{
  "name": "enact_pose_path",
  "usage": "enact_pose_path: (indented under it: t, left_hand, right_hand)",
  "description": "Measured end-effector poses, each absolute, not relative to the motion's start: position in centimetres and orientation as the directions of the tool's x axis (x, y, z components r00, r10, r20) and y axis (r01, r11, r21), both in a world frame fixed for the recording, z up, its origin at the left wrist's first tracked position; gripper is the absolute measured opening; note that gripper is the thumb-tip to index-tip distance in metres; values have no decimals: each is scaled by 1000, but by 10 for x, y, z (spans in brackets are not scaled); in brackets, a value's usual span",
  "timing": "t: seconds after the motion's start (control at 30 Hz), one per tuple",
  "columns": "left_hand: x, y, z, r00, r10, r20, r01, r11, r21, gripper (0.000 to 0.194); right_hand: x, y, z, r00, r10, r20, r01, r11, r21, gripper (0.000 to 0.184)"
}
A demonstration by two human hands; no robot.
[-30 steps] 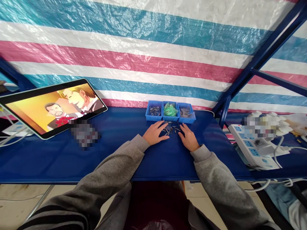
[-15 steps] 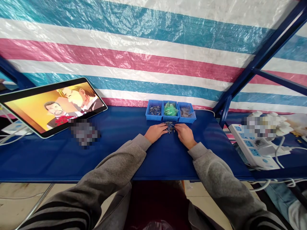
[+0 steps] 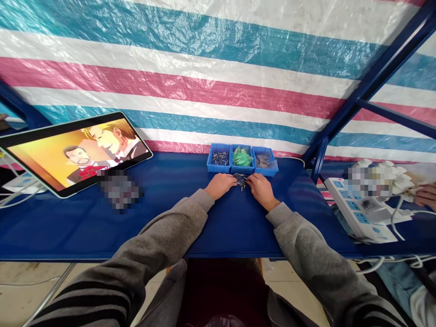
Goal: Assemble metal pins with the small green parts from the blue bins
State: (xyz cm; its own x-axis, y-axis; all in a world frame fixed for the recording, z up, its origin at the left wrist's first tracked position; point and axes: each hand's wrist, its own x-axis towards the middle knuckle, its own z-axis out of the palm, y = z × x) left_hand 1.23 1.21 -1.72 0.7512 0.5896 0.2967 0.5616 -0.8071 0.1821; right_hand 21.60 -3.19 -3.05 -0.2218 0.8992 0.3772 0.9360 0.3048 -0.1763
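A small heap of thin metal pins (image 3: 241,180), like screws or rivets, lies on the blue table (image 3: 235,227) between my two hands. My left hand (image 3: 221,185) rests at the heap's left side, fingers bent together, fingertips touching it. From the right, my right hand (image 3: 261,188) has its thumb and fingers closed at the edge of the pins. What each hand pinches is too small to make out. Just behind stand three joined blue bins: the left bin (image 3: 210,167) holds similar metal pins, the middle bin (image 3: 242,170) green plastic packets, and the right bin (image 3: 267,172) clear greyish packets.
A tablet (image 3: 81,152) showing a cartoon leans at the left, with a blurred-out object (image 3: 121,190) before it. On the right are a white power strip (image 3: 357,211) with cables, a blue metal frame (image 3: 335,122) and another person's hand (image 3: 425,196). Striped sheeting (image 3: 218,91) hangs behind.
The heap of pins has shifted slightly between my fingers, which stay at its sides. Another person's hand has come into view at the right edge.
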Motion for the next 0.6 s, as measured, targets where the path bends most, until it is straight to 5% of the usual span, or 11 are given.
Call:
enact_pose_path:
  t: [0.6]
  left_hand:
    - [-1, 5, -16, 649, 641, 410, 561, -767, 311, 30]
  right_hand:
    - [220, -39, -22, -161, 864, 477, 855, 363, -370, 15]
